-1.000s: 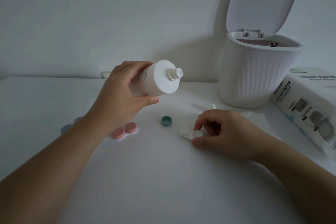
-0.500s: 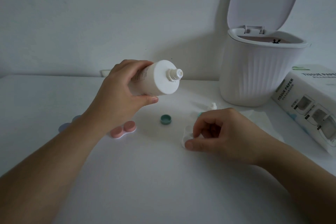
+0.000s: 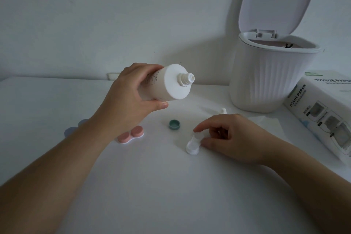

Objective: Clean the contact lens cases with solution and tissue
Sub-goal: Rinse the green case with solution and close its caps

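1. At the far left, about nine o'clock on the white table (image 3: 171, 195), a bluish lens case (image 3: 76, 128) lies half hidden behind the left forearm; a pink lens case (image 3: 130, 135), both caps on, sits just beside it toward the centre.
2. The left hand (image 3: 129, 99) grasps the white solution bottle (image 3: 167, 83) around its body and holds it in the air, tilted nearly flat, its uncapped nozzle pointing toward three o'clock.
3. A teal cap (image 3: 174, 124) rests open side up near the table's middle, below the nozzle and apart from both hands.
4. The right hand (image 3: 229, 137) pinches the open white lens case (image 3: 194, 143) at its far well, thumb and forefinger steadying it on the table at about four o'clock of the bottle.
5. A small white cap (image 3: 223, 110) stands behind that hand; a tissue sheet (image 3: 269, 122) lies at its two o'clock, before the open-lidded bin (image 3: 266, 81) and the tissue box (image 3: 322, 116).
6. To do the rinse well, the nozzle likely needs to travel over the open wells before tipping further, with a gentle squeeze and the case pinned flat so solution does not spill.
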Motion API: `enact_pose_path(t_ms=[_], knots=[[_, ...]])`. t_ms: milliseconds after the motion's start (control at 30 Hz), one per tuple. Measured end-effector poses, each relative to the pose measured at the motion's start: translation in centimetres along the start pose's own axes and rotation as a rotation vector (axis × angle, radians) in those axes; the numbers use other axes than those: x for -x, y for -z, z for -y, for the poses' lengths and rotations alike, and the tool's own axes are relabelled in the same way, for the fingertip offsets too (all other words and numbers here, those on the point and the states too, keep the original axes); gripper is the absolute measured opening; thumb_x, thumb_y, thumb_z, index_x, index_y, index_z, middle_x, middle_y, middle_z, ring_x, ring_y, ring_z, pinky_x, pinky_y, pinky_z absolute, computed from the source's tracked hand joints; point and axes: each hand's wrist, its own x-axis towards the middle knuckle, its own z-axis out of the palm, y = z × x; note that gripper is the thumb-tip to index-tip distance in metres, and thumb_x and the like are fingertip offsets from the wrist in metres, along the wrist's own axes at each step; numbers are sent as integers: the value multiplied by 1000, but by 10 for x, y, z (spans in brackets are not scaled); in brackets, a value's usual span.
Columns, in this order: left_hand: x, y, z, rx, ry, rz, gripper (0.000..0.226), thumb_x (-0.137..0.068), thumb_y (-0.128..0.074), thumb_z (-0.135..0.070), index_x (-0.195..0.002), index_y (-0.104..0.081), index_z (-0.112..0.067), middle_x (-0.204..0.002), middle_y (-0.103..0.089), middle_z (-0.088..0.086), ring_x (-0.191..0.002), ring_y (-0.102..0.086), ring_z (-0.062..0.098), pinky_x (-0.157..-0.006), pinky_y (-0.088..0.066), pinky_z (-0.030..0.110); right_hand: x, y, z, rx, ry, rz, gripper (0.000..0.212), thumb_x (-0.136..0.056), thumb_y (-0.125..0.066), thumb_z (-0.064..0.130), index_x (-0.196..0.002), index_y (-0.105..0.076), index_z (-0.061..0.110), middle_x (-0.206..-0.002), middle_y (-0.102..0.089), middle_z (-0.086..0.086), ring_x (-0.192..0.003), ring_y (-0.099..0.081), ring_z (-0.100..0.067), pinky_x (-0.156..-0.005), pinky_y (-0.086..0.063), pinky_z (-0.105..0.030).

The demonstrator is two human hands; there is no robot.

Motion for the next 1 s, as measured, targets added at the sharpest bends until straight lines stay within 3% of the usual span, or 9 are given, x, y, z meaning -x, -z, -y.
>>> enact_pose_path(t_ms=[167,333,467,600,733,833,1000], knots=[[0,0,0,-3,-2,-7,68,-66,-93,-21,-124,-60,-34,-116,-56,-27,-111,-46,-12,-88,-30,-2,1,2,0,-31,-25,2,19,-75,-80,42,-89,-68,37,-62,-53,13,-53,-46,-2,-56,-39,-17],[0,-1,2,-12,-9,-2,68,-66,-93,-22,-124,-60,-34,-118,-56,-25,-110,-46,-12,-87,-30,-2,1,2,-1,-61,-41,16,26,-74,-79,44,-99,-71,44,-64,-54,14,-55,-47,-1,-58,-40,-16],[-1,-1,3,-15,-15,5,68,-66,-93,-22,-123,-60,-37,-117,-56,-29,-112,-46,-11,-87,-30,-2,1,0,0,-72,-28,-7,19,-76,-80,41,-94,-73,41,-65,-55,16,-58,-48,-3,-61,-42,-22],[-1,-1,5,-44,-29,19,69,-65,-93,-20,-124,-60,-34,-116,-57,-24,-111,-49,-3,-89,-29,-2,3,4,1,-157,-41,-58,16,-74,-81,39,-88,-74,40,-68,-61,13,-56,-48,-1,-57,-42,-15],[-2,-1,9,-93,-67,49,71,-63,-93,-22,-125,-60,-33,-120,-58,-19,-113,-50,2,-92,-30,0,4,10,4,-272,-28,-131,13,-74,-83,32,-85,-76,36,-74,-72,14,-62,-63,-3,-59,-47,-10],[-3,1,13,-154,-107,40,72,-62,-93,-25,-125,-59,-34,-121,-57,-20,-113,-50,4,-93,-33,7,6,13,5,-365,-58,-167,17,-71,-83,33,-87,-77,36,-79,-77,8,-73,-74,-11,-69,-57,-18],[-4,1,15,-238,-195,24,68,-64,-93,-23,-124,-62,-27,-121,-59,-13,-111,-52,12,-90,-40,23,7,15,9,-449,-66,-208,22,-70,-83,29,-91,-79,32,-84,-78,0,-81,-75,-26,-86,-60,-49]])
